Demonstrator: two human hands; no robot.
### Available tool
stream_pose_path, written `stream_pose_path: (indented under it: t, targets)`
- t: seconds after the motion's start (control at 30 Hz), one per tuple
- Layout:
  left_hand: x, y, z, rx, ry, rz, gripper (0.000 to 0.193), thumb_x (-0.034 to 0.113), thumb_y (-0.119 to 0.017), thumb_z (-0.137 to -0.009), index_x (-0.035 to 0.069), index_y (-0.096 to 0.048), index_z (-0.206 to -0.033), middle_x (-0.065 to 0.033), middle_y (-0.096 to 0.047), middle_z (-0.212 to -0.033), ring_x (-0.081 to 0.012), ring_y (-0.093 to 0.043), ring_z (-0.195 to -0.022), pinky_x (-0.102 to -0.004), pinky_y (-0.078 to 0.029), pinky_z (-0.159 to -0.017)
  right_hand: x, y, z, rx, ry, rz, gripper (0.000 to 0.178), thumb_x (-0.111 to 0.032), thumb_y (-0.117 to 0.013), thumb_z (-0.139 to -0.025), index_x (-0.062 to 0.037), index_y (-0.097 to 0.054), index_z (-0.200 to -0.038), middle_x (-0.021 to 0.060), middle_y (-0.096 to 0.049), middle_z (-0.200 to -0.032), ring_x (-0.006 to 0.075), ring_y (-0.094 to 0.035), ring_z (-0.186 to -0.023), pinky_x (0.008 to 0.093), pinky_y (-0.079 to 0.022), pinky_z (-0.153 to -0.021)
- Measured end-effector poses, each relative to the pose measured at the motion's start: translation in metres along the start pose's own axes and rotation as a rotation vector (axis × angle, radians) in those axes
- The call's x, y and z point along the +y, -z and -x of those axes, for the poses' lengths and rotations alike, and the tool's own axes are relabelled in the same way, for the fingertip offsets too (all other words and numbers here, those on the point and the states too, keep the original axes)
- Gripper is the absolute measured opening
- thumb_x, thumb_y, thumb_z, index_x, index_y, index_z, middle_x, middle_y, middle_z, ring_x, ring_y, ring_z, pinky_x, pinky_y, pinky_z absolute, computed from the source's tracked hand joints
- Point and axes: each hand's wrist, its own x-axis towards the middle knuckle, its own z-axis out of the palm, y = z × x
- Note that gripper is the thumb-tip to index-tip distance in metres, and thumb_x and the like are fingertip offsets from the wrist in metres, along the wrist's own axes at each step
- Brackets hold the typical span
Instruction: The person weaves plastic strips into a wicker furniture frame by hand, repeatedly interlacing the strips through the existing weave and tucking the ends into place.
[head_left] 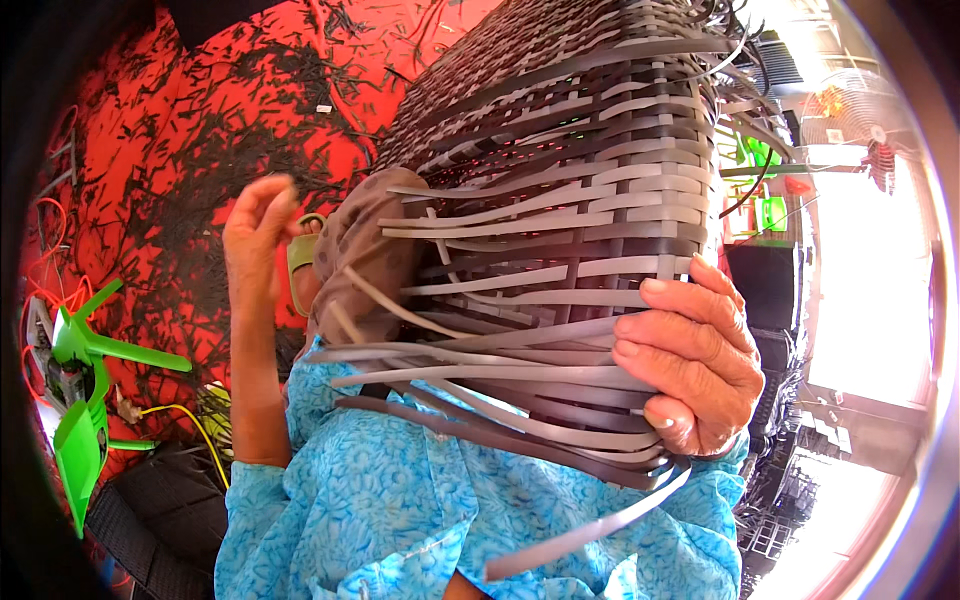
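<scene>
A woven panel of flat grey and dark brown plastic strips rises in front of me, its corner edge toward the right. My right hand is closed on a bunch of loose grey strips at the lower right corner of the weave. Their free ends fan out leftward over my lap, and one end hangs down in front. My left hand is raised at the left, apart from the weave. Its fingers are loosely bent, slightly apart, and no strip shows in them.
Dark strip scraps litter the red floor. At the left stand a bright green bladed thing and orange cords. A sandalled foot is near my left wrist. Behind the weave, at right, are a fan and dark stacked things.
</scene>
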Motion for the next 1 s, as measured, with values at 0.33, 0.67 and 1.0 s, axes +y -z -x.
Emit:
stream_pose_path:
  t: [0.33, 0.67, 1.0]
  targets:
    - [0.094, -0.152, 0.047, -0.783, -0.547, -0.607, 0.020, 0.007, -0.072, -0.075, 0.004, -0.067, -0.094, -0.0103, -0.061, -0.086, -0.0271, -0.061, -0.077, -0.0333, -0.048, -0.067, 0.023, -0.015, 0.035, 0.742, 0.016, -0.084, 0.036, -0.038, -0.047, -0.092, -0.0088, -0.065, -0.082, 0.0089, -0.067, -0.086, 0.0322, -0.063, -0.090, 0.0566, -0.039, -0.097]
    - [0.092, -0.153, 0.060, -0.752, -0.544, -0.879, 0.029, -0.001, -0.069, -0.072, 0.001, -0.063, -0.099, -0.0131, -0.061, -0.092, -0.0322, -0.062, -0.079, -0.0357, -0.050, -0.067, 0.050, -0.076, 0.058, 1.004, -0.357, -0.935, 0.016, -0.006, -0.054, -0.094, 0.0041, -0.062, -0.103, 0.0130, -0.060, -0.107, 0.0180, -0.056, -0.102, 0.0301, -0.044, -0.090]
    - [0.109, -0.148, 0.082, -0.644, 0.058, -0.425, 0.026, 0.005, -0.055, -0.083, -0.001, -0.063, -0.106, -0.0037, -0.061, -0.095, -0.0090, -0.058, -0.085, -0.0223, -0.043, -0.075, 0.062, -0.099, 0.049, 1.025, -0.257, -1.037, 0.017, 0.003, -0.067, -0.081, 0.0008, -0.063, -0.097, 0.0113, -0.063, -0.097, 0.0222, -0.060, -0.093, 0.0308, -0.047, -0.082]
